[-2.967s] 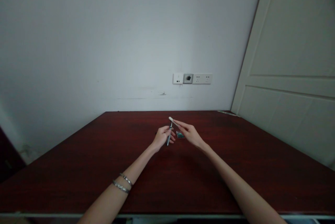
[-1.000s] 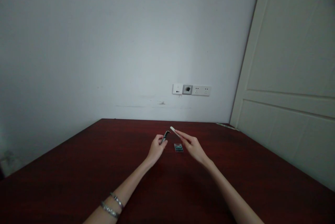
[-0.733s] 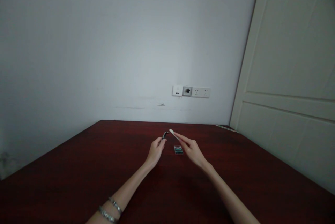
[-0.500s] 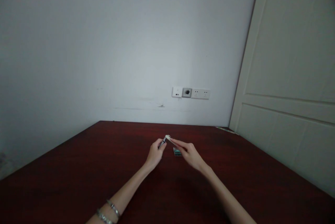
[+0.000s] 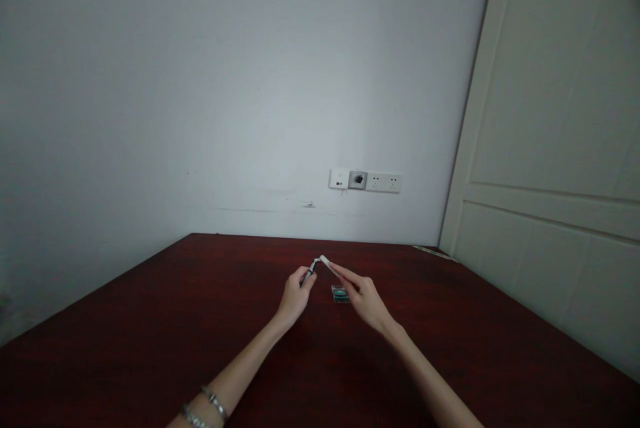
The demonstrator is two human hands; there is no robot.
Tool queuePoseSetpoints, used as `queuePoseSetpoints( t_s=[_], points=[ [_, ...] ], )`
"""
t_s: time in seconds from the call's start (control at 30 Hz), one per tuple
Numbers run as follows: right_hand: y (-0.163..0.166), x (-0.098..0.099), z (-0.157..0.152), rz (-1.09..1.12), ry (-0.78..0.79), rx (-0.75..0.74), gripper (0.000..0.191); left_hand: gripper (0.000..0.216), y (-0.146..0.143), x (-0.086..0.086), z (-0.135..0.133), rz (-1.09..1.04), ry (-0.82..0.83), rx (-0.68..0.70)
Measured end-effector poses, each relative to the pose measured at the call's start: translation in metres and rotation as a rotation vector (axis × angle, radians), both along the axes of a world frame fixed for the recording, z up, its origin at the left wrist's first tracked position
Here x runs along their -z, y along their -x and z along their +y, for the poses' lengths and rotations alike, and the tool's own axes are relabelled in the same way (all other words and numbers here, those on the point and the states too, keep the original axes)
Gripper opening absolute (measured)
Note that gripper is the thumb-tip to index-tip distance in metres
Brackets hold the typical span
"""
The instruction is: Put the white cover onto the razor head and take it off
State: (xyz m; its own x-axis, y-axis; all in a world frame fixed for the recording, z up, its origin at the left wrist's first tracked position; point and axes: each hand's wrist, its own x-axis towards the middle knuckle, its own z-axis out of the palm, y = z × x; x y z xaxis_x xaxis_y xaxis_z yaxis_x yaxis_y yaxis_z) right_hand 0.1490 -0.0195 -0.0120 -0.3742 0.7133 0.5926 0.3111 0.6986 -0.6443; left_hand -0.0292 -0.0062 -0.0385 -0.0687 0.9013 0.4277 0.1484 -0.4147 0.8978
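Note:
Over the dark red table (image 5: 150, 348), my left hand (image 5: 295, 295) is closed round a thin dark tool (image 5: 311, 269) whose bent tip points up and right. My right hand (image 5: 364, 296) pinches a small white cap-like piece (image 5: 326, 261) between thumb and fingers, and its end touches the tool's tip. A small teal and clear case (image 5: 340, 293) lies on the table just below and between the two hands. Two bracelets (image 5: 205, 408) sit on my left wrist.
A white wall stands behind the table, with a strip of sockets (image 5: 365, 181) on it. A pale panelled door (image 5: 550, 148) runs along the table's right side. A thin flat strip (image 5: 433, 251) lies at the table's far right corner.
The hands have drawn together: the white piece, held apart from the tool's tip a second ago, now meets it. The view has tilted up slightly.

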Motion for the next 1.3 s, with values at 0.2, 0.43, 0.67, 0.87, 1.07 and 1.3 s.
queuePoseSetpoints(
  t_s=[0.2, 0.43, 0.67, 0.87, 1.07, 1.3],
  points=[
    [0.000, 0.001, 0.001, -0.047, 0.007, -0.034, 0.037, 0.022, 0.001, 0.000, 0.000, -0.009, 0.002, 0.017],
    [0.002, -0.002, -0.003, -0.062, 0.030, -0.066, 0.037, 0.026, 0.002, 0.002, 0.001, 0.045, -0.013, 0.021],
    [-0.012, -0.019, -0.004, 0.106, 0.068, -0.021, 0.042, 0.020, 0.018, 0.002, 0.008, 0.113, -0.127, 0.126],
    [-0.019, -0.026, -0.006, 0.018, 0.136, -0.137, 0.042, 0.024, 0.032, -0.014, 0.006, 0.195, -0.111, 0.281],
    [-0.007, -0.013, -0.006, 0.019, 0.068, -0.036, 0.041, 0.028, 0.034, -0.012, 0.006, 0.209, -0.096, 0.326],
    [0.003, -0.008, -0.013, -0.002, 0.015, 0.013, 0.038, 0.028, 0.031, 0.005, 0.017, 0.225, -0.150, 0.307]
  ],
)
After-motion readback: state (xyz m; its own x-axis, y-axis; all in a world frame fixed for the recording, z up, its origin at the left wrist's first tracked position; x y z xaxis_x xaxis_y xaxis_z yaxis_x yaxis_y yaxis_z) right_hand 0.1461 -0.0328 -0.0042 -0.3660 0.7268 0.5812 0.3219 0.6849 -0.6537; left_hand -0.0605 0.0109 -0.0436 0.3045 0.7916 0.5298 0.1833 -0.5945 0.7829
